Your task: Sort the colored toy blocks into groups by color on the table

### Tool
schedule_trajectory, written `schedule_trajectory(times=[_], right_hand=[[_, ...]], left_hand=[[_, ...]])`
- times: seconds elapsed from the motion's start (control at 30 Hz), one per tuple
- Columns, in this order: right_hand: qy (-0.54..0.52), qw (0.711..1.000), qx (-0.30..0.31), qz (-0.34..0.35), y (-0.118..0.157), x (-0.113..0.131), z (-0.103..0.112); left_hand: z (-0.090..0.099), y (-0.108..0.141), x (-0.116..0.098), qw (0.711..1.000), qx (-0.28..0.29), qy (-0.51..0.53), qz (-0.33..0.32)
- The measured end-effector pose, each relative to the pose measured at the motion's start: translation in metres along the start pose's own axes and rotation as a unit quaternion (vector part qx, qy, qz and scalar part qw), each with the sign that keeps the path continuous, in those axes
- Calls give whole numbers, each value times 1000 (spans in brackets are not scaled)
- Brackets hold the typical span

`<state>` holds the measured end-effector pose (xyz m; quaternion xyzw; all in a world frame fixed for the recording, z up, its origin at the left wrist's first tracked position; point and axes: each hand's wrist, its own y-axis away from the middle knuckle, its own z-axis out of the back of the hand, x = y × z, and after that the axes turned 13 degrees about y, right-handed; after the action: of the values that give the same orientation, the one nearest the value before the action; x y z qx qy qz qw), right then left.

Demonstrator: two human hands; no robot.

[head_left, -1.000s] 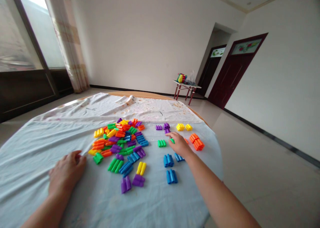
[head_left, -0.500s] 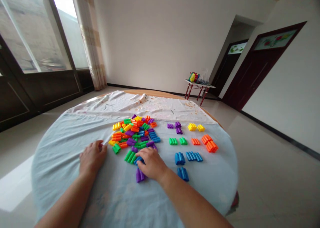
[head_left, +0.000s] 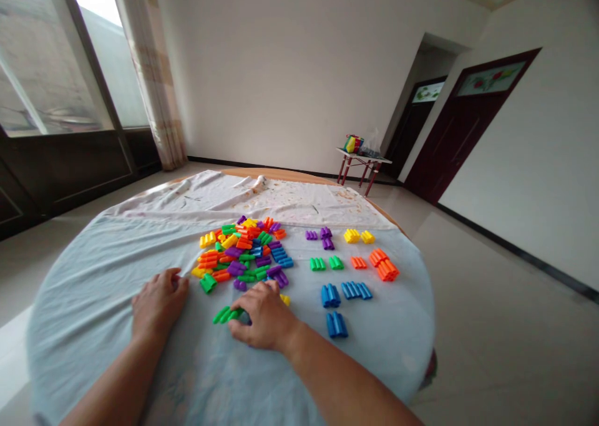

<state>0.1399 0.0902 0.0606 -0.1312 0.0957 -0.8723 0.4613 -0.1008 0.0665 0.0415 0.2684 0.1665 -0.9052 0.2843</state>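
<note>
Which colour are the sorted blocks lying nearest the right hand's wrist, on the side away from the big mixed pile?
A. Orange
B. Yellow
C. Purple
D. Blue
D: the blue blocks lie just beside the right hand, with more blue ones just beyond them, while the yellow blocks, the orange blocks and the purple blocks sit farther out on the tablecloth.

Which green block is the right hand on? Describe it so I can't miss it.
On the round table, look nearer than the mixed pile. The green block lies alone under the right hand fingertips, apart from the pile.
</note>
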Motion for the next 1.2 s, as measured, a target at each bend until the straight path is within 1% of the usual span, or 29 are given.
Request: schedule_trajectory(times=[0.1,0.2,0.33,0.43,0.53,0.6,0.67,0.73,0.8,0.87,0.93,1.03,1.13,1.2], right_hand=[[4,1000,1,-6,3,2,4],[7,1000,7,-20,3,3,0],[-40,998,-31,-44,4,1,-6],[-73,997,-36,-10,8,-2,-4],[-81,995,-2,52,10,-4,-3],[-78,994,25,73,11,-4,-5],[-74,993,43,76,10,-3,-7],[-73,993,44,75,9,-1,-7],[-81,994,26,69,9,-1,-3],[-94,994,-7,49,9,-4,6],[-105,993,-46,14,10,-14,17],[-109,990,-79,-34,12,-42,37],[-77,991,-72,-77,14,-81,55],[-31,992,-50,-109,15,-109,63]], left_hand=[[0,1,-2,1000,-2,3,5],[0,3,-3,1000,-9,5,15],[-1,4,-2,1000,-15,5,17],[-2,4,0,1000,-17,4,15],[-3,3,1,1000,-18,3,13],[-3,3,1,1000,-19,1,13],[-3,3,1,1000,-19,1,13],[-3,2,1,1000,-17,0,11],[-3,1,2,1000,-11,0,8],[-2,-1,3,1000,-3,-1,7],[-1,-2,4,1000,5,-2,7],[-1,-4,5,1000,13,-7,10],[-1,-4,5,1000,17,-12,13],[-2,-4,4,1000,19,-13,14]])
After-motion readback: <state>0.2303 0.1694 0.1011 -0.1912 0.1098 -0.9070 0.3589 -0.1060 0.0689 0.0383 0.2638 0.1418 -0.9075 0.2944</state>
